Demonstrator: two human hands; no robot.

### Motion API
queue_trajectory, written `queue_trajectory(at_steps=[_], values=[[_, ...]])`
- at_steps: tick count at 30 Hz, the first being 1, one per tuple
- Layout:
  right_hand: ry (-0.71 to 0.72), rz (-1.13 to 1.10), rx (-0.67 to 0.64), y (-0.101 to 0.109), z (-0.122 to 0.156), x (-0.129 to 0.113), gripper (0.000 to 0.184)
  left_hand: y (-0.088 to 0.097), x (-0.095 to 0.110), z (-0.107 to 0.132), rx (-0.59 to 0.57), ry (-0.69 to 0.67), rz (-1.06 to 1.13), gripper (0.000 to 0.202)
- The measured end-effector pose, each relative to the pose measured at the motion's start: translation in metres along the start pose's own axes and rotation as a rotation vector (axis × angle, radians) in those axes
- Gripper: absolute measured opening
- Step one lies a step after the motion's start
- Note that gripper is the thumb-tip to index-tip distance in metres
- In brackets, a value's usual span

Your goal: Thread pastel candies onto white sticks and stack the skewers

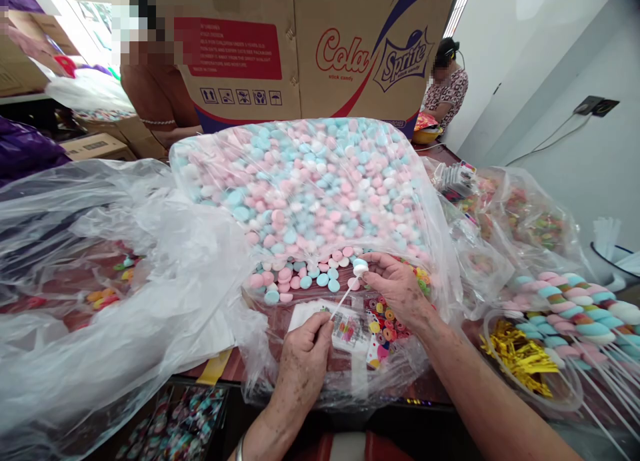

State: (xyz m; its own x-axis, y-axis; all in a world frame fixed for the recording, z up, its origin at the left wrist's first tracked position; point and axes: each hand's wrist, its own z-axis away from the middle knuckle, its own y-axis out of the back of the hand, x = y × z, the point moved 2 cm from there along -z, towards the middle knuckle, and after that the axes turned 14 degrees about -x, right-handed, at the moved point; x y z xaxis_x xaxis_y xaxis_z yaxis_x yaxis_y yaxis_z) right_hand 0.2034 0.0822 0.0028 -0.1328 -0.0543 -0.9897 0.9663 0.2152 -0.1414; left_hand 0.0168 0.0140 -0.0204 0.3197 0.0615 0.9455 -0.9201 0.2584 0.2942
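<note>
My left hand [303, 364] is closed around the lower end of a thin white stick [343, 300]. My right hand [397, 286] pinches a white round candy [360, 268] at the stick's upper tip. Both hands hover over a large clear plastic bag [300, 181] heaped with pink, blue and white round candies. Just below the hands lie small colourful ring candies [381, 324] and a white wrapper [320, 312].
Finished candy skewers [565, 308] lie at the right beside a clear bowl of gold twist ties [520, 354]. Crumpled plastic bags [100, 281] fill the left. A cardboard Cola Sprite box [310, 48] stands behind. Two other people are at the back.
</note>
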Motion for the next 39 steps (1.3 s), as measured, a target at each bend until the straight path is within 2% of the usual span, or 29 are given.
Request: queue_trajectory(at_steps=[5, 10, 17, 21, 32, 39], values=[[0.048, 0.039, -0.006, -0.002, 0.004, 0.001, 0.032, 0.001, 0.000, 0.001, 0.005, 0.014, -0.006, 0.032], [0.106, 0.118, -0.075, 0.000, 0.007, 0.001, 0.029, 0.002, -0.003, 0.001, 0.007, -0.002, -0.002, 0.032], [0.171, 0.269, 0.000, -0.001, 0.007, 0.003, 0.024, 0.002, -0.006, 0.004, 0.001, -0.042, 0.065, 0.029], [0.225, 0.404, -0.001, -0.003, 0.008, -0.001, 0.020, 0.001, -0.006, 0.004, -0.008, -0.041, 0.090, 0.027], [0.167, 0.448, -0.099, -0.015, 0.017, 0.004, 0.024, 0.002, -0.010, 0.002, 0.003, -0.022, 0.089, 0.027], [0.180, 0.645, -0.257, -0.032, 0.027, 0.004, 0.027, 0.002, -0.013, -0.001, 0.020, 0.023, 0.111, 0.029]])
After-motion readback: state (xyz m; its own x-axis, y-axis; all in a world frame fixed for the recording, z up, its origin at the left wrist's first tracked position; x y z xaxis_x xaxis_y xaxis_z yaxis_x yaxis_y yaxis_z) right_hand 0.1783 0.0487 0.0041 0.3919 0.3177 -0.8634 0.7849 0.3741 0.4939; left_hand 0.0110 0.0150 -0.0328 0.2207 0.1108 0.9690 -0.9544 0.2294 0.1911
